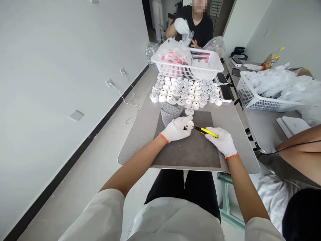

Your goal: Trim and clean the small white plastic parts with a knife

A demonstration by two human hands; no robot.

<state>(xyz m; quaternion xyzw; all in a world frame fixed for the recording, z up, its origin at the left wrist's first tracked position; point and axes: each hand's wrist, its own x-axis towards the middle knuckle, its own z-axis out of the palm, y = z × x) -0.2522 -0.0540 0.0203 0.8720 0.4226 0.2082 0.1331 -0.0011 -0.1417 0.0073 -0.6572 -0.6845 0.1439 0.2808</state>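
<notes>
My left hand (177,129), in a white knit glove with an orange cuff, is closed around a small round white plastic piece (190,124) with dark holes. In my right hand (222,140), gloved the same way, is a yellow and black utility knife (210,132), its dark tip at the white piece's right side. Both hands are over a dark grey mat (188,150). Just beyond them stands a single white round piece (189,111), with a folded grey cloth (170,112) to its left. Several rows of similar white pieces (191,91) fill the table behind.
A white basket (185,72) with plastic bags stands at the table's far end, where a co-worker (193,23) handles a bag. Phones (227,92) lie along the right edge. Another basket (258,100) heaped with clear bags is on the right-hand table, near another person's bare limb.
</notes>
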